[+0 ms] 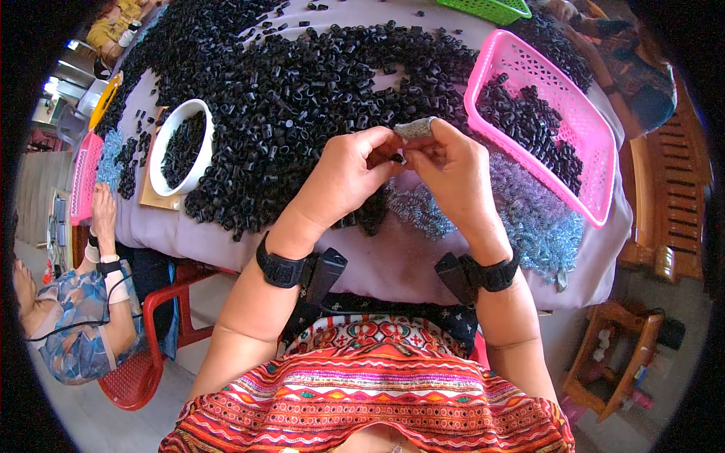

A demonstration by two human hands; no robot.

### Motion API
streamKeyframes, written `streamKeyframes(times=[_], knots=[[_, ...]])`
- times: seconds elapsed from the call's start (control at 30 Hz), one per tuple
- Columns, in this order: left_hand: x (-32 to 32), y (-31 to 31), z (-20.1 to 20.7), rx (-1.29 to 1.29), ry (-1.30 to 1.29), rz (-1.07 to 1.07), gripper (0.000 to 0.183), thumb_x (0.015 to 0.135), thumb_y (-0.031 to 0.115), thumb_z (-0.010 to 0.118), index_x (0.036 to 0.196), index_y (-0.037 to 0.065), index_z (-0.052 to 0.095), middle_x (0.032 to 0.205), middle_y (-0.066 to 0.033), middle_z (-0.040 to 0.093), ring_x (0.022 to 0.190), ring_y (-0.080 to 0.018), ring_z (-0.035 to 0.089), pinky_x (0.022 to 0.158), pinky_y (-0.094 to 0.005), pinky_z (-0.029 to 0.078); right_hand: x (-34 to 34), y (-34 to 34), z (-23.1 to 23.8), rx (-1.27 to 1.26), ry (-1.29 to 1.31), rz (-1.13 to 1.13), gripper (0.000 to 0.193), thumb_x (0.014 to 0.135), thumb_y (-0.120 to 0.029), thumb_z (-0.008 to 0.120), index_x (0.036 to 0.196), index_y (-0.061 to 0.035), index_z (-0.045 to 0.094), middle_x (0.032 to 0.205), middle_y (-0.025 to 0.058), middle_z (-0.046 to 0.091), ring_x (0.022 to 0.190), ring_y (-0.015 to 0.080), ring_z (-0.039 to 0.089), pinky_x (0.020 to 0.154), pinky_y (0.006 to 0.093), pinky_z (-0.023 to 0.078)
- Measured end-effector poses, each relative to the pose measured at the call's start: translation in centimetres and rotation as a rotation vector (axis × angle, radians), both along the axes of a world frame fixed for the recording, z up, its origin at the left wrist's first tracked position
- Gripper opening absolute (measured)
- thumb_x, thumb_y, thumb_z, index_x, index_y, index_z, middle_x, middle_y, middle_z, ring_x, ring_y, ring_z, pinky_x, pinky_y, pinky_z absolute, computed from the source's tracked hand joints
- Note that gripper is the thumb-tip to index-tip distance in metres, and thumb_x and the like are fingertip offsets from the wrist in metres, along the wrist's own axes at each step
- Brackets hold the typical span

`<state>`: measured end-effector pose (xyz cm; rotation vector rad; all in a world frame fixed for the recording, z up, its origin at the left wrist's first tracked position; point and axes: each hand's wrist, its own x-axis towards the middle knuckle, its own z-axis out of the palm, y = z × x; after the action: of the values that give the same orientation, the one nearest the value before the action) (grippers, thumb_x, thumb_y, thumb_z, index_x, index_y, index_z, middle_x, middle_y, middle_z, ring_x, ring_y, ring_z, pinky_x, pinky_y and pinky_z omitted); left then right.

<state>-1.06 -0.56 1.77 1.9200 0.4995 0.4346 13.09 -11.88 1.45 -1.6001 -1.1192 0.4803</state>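
Note:
My left hand is closed in a pinch around a small black plastic piece, above the front of the pile. My right hand meets it, thumb and finger pressed together at the same piece; anything else in that pinch is too small to make out. A grey cloth finger cover wraps my right index finger. Beneath and around the hands spreads a big heap of short black plastic tubes. Pale blue, coil-like small pieces lie in a pile beside my right wrist.
A pink basket partly filled with black pieces stands at the right, a white bowl of them at the left. A green basket sits far back. People work at the left and far right. A red chair stands lower left.

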Motion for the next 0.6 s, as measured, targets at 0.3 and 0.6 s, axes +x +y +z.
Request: streamKeyframes(times=[0.3, 0.6], knots=[[-0.04, -0.18, -0.02, 0.036, -0.036, -0.011, 0.028, 0.085, -0.003, 0.07, 0.112, -0.003, 0.065, 0.1, -0.014, 0.074, 0.092, -0.0148, 0.07, 0.084, -0.0306, 0.055, -0.15, 0.09, 0.01, 0.032, -0.03, -0.005, 0.016, 0.083, 0.003, 0.067, 0.099, 0.0012, 0.064, 0.088, 0.0174, 0.071, 0.08, 0.0228, 0.073, 0.07, 0.0333, 0.056], [0.01, 0.12, -0.3, -0.044, -0.053, -0.032, 0.029, 0.086, -0.004, 0.069, 0.116, -0.002, 0.065, 0.102, -0.0087, 0.073, 0.093, -0.0129, 0.068, 0.083, -0.0295, 0.055, -0.49, 0.07, 0.21, 0.017, -0.067, 0.008, 0.02, 0.083, 0.003, 0.067, 0.103, -0.0007, 0.064, 0.09, 0.019, 0.07, 0.082, 0.028, 0.072, 0.071, 0.0352, 0.056]])
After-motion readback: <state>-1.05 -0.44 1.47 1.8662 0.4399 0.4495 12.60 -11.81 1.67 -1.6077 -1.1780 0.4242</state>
